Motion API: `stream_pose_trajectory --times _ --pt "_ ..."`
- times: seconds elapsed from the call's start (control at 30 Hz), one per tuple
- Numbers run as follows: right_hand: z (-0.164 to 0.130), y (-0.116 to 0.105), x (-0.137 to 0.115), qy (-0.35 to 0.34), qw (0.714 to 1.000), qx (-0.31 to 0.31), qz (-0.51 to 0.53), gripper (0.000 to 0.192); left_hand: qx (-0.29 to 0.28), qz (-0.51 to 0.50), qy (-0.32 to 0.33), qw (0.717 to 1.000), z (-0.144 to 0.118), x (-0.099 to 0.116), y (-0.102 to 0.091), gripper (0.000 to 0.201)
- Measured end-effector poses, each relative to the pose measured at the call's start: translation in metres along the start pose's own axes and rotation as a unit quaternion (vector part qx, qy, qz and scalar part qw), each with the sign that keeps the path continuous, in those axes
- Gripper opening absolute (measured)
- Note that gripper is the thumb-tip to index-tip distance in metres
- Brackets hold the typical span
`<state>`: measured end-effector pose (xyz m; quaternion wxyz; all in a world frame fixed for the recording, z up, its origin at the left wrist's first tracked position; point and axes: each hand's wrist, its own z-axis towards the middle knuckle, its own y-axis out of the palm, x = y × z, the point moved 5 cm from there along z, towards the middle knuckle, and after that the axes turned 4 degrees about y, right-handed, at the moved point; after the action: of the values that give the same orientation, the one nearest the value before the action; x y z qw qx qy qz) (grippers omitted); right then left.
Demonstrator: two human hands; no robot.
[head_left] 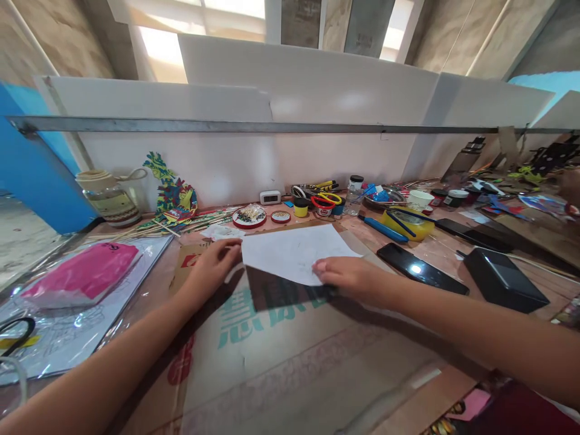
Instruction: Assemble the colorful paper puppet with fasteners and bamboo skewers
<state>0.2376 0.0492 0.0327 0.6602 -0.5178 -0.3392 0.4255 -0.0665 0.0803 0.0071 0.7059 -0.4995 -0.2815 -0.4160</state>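
Observation:
A white sheet of paper (294,251) with faint pencil lines is lifted off a flattened cardboard sheet (281,356) printed with green characters, and casts a dark shadow under it. My left hand (212,266) grips the sheet's left edge. My right hand (348,277) pinches its near corner. Both hands hold the paper tilted above the cardboard.
A pink foam piece (84,275) lies on a plastic-covered sheet at the left. Two dark phones (421,269) and a black box (502,279) lie to the right. Scissors (327,199), jars, a yellow bowl (408,222), sticks and a colourful paper craft (172,193) crowd the back wall.

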Motion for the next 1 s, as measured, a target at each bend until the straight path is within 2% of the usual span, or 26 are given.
stream_pose_trajectory --times 0.07,0.1,0.2,0.27,0.33,0.43,0.53,0.6,0.73,0.8,0.83,0.9,1.0 --pt "-0.003 -0.006 -0.023 -0.126 0.991 0.039 -0.007 0.021 0.03 -0.051 -0.04 0.997 0.005 -0.01 -0.01 0.049" --pt "-0.005 -0.008 -0.032 -0.164 0.985 0.049 -0.016 0.021 0.036 -0.074 -0.058 0.995 0.008 -0.015 -0.014 0.051" --pt "-0.008 -0.017 -0.048 -0.209 0.975 0.07 -0.017 0.02 0.034 -0.116 -0.092 0.988 0.012 -0.023 -0.02 0.052" --pt "-0.008 -0.019 -0.049 -0.204 0.976 0.072 -0.01 0.022 0.021 -0.121 -0.094 0.988 0.012 -0.021 -0.019 0.051" --pt "-0.005 -0.015 -0.042 -0.172 0.983 0.064 -0.003 0.025 0.001 -0.105 -0.081 0.991 0.009 -0.015 -0.014 0.05" --pt "0.0 -0.003 -0.023 -0.105 0.993 0.059 -0.001 0.03 -0.025 -0.039 -0.045 0.998 0.0 0.001 -0.004 0.04" --pt "0.005 0.009 -0.005 -0.058 0.996 0.06 0.008 0.031 -0.019 0.037 -0.006 0.999 -0.011 0.019 0.003 0.027" --pt "0.007 0.012 0.002 -0.045 0.997 0.062 0.012 0.031 -0.036 0.104 0.029 0.994 -0.017 0.03 0.009 0.023" --pt "0.007 0.01 0.005 -0.054 0.995 0.082 -0.007 0.031 -0.107 0.208 0.103 0.967 -0.025 0.041 0.025 0.027" --pt "0.004 0.005 -0.001 -0.079 0.992 0.096 -0.02 0.03 -0.112 0.183 0.104 0.971 -0.025 0.039 0.028 0.028" --pt "0.002 0.002 -0.005 -0.09 0.991 0.1 -0.027 0.029 -0.103 0.144 0.083 0.981 -0.023 0.037 0.027 0.028" --pt "-0.001 -0.005 -0.013 -0.093 0.99 0.099 -0.042 0.027 -0.067 0.026 0.005 0.997 -0.019 0.027 0.021 0.028" --pt "-0.006 -0.018 -0.025 -0.06 0.993 0.077 -0.065 0.028 0.009 -0.121 -0.086 0.989 -0.011 0.012 0.006 0.034"
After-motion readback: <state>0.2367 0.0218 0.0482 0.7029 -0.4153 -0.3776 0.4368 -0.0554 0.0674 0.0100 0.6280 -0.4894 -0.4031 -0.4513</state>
